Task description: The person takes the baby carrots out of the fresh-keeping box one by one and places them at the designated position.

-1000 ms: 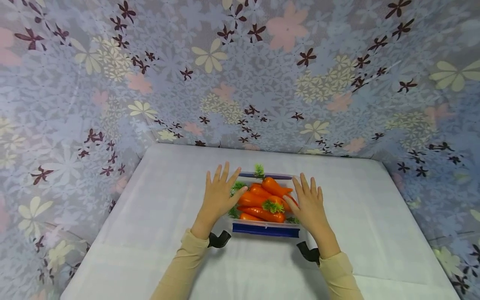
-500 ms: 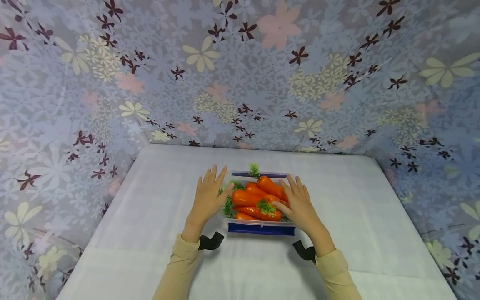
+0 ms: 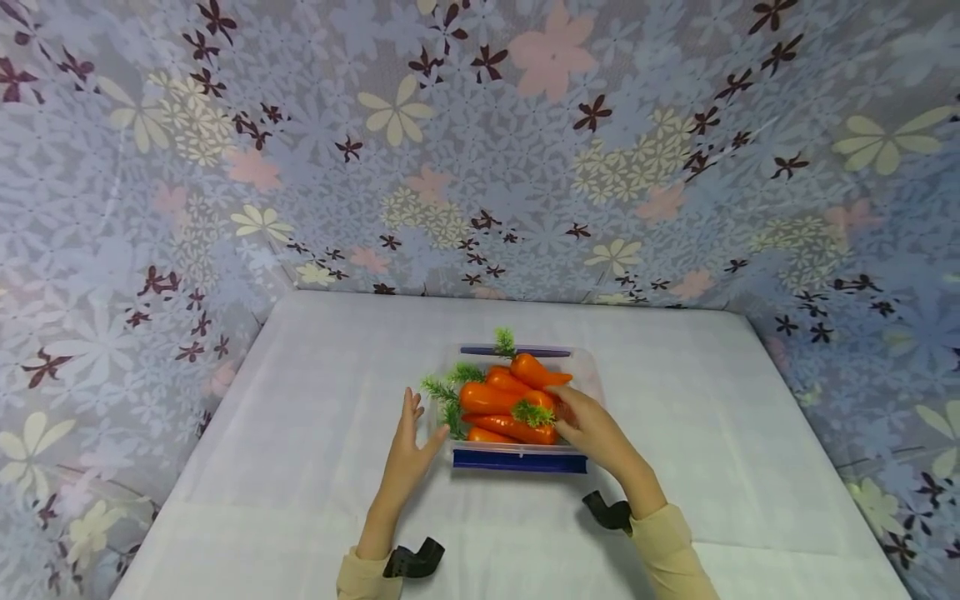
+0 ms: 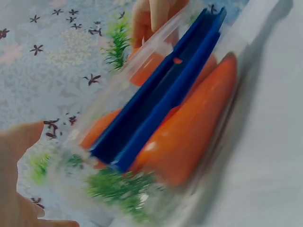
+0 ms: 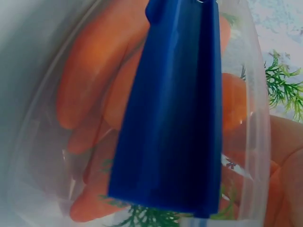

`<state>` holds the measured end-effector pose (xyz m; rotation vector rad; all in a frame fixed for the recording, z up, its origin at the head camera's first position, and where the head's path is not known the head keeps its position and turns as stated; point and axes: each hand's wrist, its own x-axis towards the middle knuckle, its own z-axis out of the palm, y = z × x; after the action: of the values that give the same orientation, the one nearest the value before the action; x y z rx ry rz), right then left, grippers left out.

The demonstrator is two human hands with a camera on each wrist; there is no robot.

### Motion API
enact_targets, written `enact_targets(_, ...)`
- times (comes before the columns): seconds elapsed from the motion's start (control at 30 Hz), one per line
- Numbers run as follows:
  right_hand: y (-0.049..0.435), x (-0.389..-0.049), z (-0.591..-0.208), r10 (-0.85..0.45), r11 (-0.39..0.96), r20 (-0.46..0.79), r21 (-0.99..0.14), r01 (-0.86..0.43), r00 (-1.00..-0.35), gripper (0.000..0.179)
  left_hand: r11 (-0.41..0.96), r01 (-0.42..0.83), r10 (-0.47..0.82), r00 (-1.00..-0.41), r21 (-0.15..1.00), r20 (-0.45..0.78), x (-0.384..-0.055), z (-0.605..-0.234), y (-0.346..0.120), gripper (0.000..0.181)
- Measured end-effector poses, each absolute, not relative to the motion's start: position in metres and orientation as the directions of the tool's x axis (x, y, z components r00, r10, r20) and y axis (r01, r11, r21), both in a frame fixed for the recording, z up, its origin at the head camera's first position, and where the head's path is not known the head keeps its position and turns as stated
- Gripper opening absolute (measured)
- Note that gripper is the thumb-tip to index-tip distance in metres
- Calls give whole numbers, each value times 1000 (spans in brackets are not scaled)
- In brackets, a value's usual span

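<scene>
A clear plastic box (image 3: pixel 592 371) with blue side latches (image 3: pixel 519 461) stands on the white table, filled with several orange carrots (image 3: pixel 487 398) with leafy green tops (image 3: pixel 450 412). The right hand (image 3: pixel 596 429) reaches over the box's right side, its thumb and bent fingers gripping a carrot (image 3: pixel 542 400) on top of the pile. In the right wrist view, that hand (image 5: pixel 289 170) shows behind the rim, partly hidden. To the left of the box, the left hand (image 3: pixel 408 454) is held with fingers extended and thumb apart, holding nothing; the left wrist view shows its fingers (image 4: pixel 21 142) beside the box.
The white-covered table (image 3: pixel 337 358) spreads around the box. Behind and at both sides of it hangs flowered cloth (image 3: pixel 480 167). Black bands with a protruding piece (image 3: pixel 416 558) sit at both wrists, by the beige sleeves (image 3: pixel 663 546).
The right hand has moved left and its fingers have closed on a carrot in the box. The left hand has drawn back toward the person and turned on its side. The view has shifted slightly.
</scene>
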<state>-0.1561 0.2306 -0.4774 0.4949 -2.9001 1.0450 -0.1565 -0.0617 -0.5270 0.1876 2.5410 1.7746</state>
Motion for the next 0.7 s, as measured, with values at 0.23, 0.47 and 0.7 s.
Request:
enact_targets(0.23,232,-158,-479,-285,761,69,-590,-270,-956,54,343,92,160,-986,935,39,-152,-536,-51,95)
enact_targets(0.47,228,-159,-484,-276,795,97,-536,-284,-956,49,343,142,165,-982,929,89,-150,-540,-51,101)
enact_targets(0.7,227,-160,-488,-266,790,158,-530,-309,-951,45,312,129,161,-984,941,81,-151,-544,-49,101)
